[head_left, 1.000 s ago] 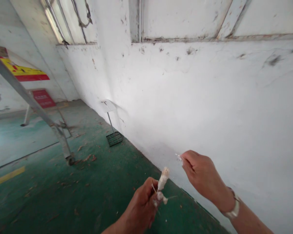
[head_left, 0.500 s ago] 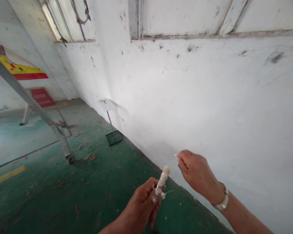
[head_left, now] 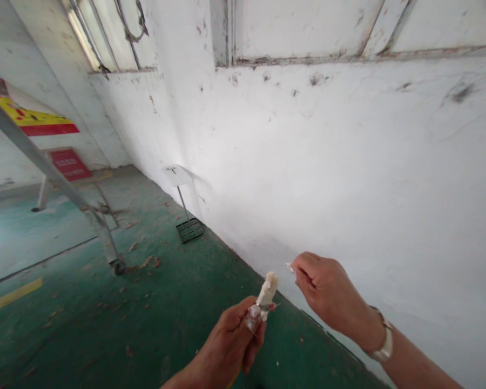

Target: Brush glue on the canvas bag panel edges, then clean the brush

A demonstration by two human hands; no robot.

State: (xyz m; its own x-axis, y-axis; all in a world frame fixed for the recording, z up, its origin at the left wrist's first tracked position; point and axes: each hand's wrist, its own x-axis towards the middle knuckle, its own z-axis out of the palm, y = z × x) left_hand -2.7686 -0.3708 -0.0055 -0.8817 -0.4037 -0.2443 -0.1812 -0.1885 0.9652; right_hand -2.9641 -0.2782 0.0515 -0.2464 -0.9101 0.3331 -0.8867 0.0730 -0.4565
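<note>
My left hand (head_left: pixel 230 340) is closed around the lower end of a small white-crusted brush (head_left: pixel 264 299), bristles up, held above the green floor. My right hand (head_left: pixel 328 297) is just to its right, near the white wall, with fingers pinched on a tiny white scrap (head_left: pixel 289 266) that sticks out of the fingertips. A watch sits on my right wrist (head_left: pixel 383 346). The two hands are a short gap apart.
A scuffed white wall (head_left: pixel 328 162) runs along the right with window frames above. A green floor (head_left: pixel 105 324) carries debris, a yellow line, a slanted metal ladder leg (head_left: pixel 65 189), a small stand with a wire base (head_left: pixel 188 224), and red and yellow signs (head_left: pixel 44 121).
My left hand has turned the brush slightly and lowered its grip. My right hand drifted a little left toward the brush, still pinching the white scrap.
</note>
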